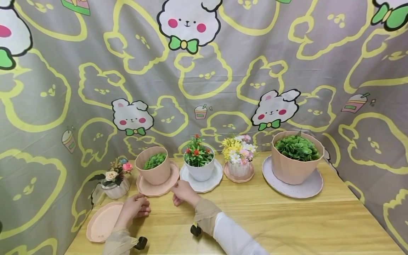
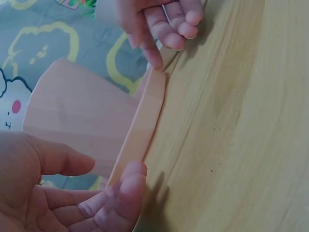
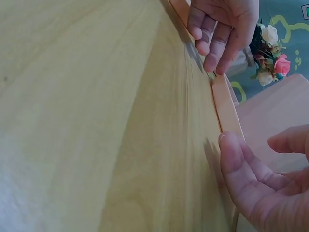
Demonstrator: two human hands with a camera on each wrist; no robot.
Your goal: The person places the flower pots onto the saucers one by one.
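Observation:
A pink flower pot with green foliage stands on a pink scalloped saucer left of centre. My left hand is at the saucer's front left edge, and in the left wrist view its fingers touch or nearly touch the rim, thumb apart. On the opposite side my right hand is at the saucer's right edge. The right wrist view shows its fingertips against the rim and its thumb lifted off. Neither palm holds anything.
An oval pink saucer lies front left, partly behind my left arm. A rose pot stands behind it. Rightward are a white pot, a daisy pot and a large pink pot, all on saucers. Patterned cloth backs the table.

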